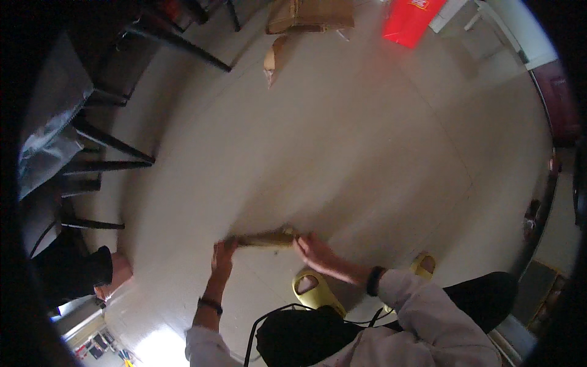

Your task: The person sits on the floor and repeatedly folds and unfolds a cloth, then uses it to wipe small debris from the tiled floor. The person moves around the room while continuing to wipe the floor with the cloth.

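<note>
Between my two hands stretches a thin, flat brownish strip point(267, 239), blurred, so its material is unclear. My left hand point(224, 247) grips its left end, and my right hand point(308, 246) pinches its right end. The strip is held above the tiled floor point(330, 151), in front of my yellow slippers point(314, 291). Dark bands circle both my wrists. Farther ahead on the floor lies a tan strip with a clear, crumpled end point(269, 62), close to a cardboard box point(312, 16).
Black furniture legs point(114, 142) and clear plastic sheeting point(59, 133) stand at the left. A red bag point(410, 20) is at the top right, near white furniture point(500, 27). Another person's foot point(117, 275) shows at lower left. A black cable point(252, 325) runs by my legs.
</note>
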The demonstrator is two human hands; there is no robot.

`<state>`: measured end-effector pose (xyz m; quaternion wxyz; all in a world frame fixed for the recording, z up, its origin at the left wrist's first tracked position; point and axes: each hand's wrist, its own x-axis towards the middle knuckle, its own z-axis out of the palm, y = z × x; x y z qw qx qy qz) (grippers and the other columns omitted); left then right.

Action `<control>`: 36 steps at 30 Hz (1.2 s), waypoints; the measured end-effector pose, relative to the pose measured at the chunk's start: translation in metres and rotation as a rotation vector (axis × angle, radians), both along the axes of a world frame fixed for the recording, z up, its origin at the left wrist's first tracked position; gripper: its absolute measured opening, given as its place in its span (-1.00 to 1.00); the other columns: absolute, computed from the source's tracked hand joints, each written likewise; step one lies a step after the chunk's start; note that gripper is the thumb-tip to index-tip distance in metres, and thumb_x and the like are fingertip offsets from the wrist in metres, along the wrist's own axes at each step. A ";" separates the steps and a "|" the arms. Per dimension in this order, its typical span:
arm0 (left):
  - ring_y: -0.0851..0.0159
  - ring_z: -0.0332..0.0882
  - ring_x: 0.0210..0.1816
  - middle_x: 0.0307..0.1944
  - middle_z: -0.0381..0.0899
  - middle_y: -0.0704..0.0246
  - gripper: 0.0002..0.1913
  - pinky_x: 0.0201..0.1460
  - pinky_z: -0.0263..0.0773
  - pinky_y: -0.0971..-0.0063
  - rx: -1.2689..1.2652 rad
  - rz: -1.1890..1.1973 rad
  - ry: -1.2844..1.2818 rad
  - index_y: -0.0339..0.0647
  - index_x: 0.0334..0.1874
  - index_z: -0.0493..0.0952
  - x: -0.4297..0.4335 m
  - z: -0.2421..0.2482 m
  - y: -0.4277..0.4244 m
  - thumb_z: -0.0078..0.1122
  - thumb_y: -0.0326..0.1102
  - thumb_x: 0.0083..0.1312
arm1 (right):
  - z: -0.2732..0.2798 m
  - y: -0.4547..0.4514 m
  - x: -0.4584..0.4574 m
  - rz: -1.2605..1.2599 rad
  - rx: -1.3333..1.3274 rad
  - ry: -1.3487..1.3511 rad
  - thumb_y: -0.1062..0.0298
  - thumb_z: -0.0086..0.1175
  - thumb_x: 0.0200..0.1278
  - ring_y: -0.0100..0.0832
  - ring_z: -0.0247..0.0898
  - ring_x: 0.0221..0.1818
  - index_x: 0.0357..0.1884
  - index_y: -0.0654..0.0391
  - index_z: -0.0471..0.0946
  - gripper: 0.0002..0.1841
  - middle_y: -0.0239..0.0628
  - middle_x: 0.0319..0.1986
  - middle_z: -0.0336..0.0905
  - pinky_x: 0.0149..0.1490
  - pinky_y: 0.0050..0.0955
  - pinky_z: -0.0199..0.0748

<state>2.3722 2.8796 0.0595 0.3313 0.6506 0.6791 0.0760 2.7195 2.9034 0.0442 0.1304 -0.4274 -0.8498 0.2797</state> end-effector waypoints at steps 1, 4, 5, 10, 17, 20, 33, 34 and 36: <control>0.09 0.35 0.01 -0.06 0.42 0.22 -0.60 0.11 0.35 0.29 -0.106 0.054 0.065 -0.02 0.14 0.54 -0.006 0.009 -0.016 0.00 -0.57 0.30 | 0.002 -0.011 -0.007 0.201 0.090 -0.119 0.38 0.14 0.14 -0.14 0.39 -0.21 0.08 0.26 0.44 -0.57 -0.16 -0.24 0.43 -0.27 -0.19 0.50; 0.14 0.35 0.02 -0.05 0.37 0.26 -0.63 0.11 0.34 0.34 -0.102 0.122 0.003 0.00 0.15 0.54 -0.008 0.040 -0.013 0.01 -0.54 0.34 | 0.019 -0.001 -0.006 0.155 0.045 0.022 0.39 0.17 0.05 -0.14 0.39 -0.22 0.03 0.15 0.47 -0.58 -0.20 -0.20 0.42 -0.28 -0.21 0.54; 0.15 0.35 0.00 -0.08 0.34 0.27 -0.59 0.09 0.34 0.38 0.015 0.000 0.173 0.01 0.16 0.55 0.000 0.049 0.004 0.02 -0.58 0.33 | 0.031 0.011 0.003 0.049 0.046 0.111 0.39 0.19 0.03 -0.14 0.39 -0.22 0.00 0.11 0.48 -0.59 -0.22 -0.23 0.42 -0.29 -0.21 0.53; 0.16 0.36 -0.06 -0.10 0.31 0.24 -0.52 0.05 0.37 0.42 0.399 -0.231 0.175 -0.01 0.15 0.56 0.094 0.090 0.162 0.06 -0.67 0.22 | 0.082 0.120 0.107 -0.334 0.165 0.235 0.41 0.20 -0.07 -0.12 0.37 -0.22 -0.14 0.02 0.51 -0.65 -0.24 -0.35 0.41 -0.29 -0.18 0.47; 0.13 0.38 -0.06 -0.12 0.32 0.24 -0.49 -0.01 0.39 0.35 0.702 -0.477 -0.100 -0.04 0.11 0.57 0.295 0.068 0.383 0.03 -0.70 0.14 | 0.078 0.271 0.283 -0.637 0.479 0.054 0.45 0.14 -0.11 -0.14 0.40 -0.33 -0.24 0.05 0.60 -0.72 -0.21 -0.46 0.42 -0.25 -0.19 0.44; 0.05 0.34 0.01 -0.08 0.33 0.15 -0.55 0.06 0.36 0.29 0.558 -0.466 -0.102 0.02 0.15 0.54 0.372 0.031 0.439 0.12 -0.53 0.20 | 0.055 0.312 0.332 -0.731 0.363 -0.084 0.45 0.13 -0.02 -0.13 0.41 -0.28 -0.12 0.01 0.60 -0.67 -0.18 -0.41 0.42 -0.19 -0.21 0.47; -0.03 0.30 0.11 0.06 0.37 0.19 -0.53 0.05 0.36 0.06 0.667 -0.597 0.228 0.18 0.17 0.46 0.465 -0.027 0.412 0.16 -0.38 0.17 | -0.003 0.277 0.346 -0.817 0.337 -0.368 0.51 0.08 0.04 -0.04 0.24 -0.05 0.17 -0.04 0.45 -0.45 -0.13 -0.12 0.35 0.03 -0.16 0.43; -0.04 0.30 0.10 0.05 0.37 0.17 -0.54 0.06 0.36 0.07 0.662 -0.629 0.162 0.15 0.16 0.46 0.457 -0.027 0.404 0.15 -0.39 0.17 | -0.002 0.264 0.342 -0.821 0.311 -0.381 0.52 0.08 0.03 -0.04 0.24 -0.05 0.17 -0.02 0.44 -0.45 -0.12 -0.11 0.36 0.03 -0.16 0.42; -0.06 0.30 0.08 0.02 0.36 0.16 -0.56 0.08 0.36 0.11 0.577 -0.610 -0.017 0.05 0.15 0.48 0.441 -0.030 0.377 0.11 -0.44 0.18 | -0.005 0.227 0.324 -0.816 0.304 -0.408 0.52 0.09 0.00 -0.03 0.23 -0.05 0.17 0.03 0.42 -0.43 -0.12 -0.09 0.37 0.04 -0.16 0.40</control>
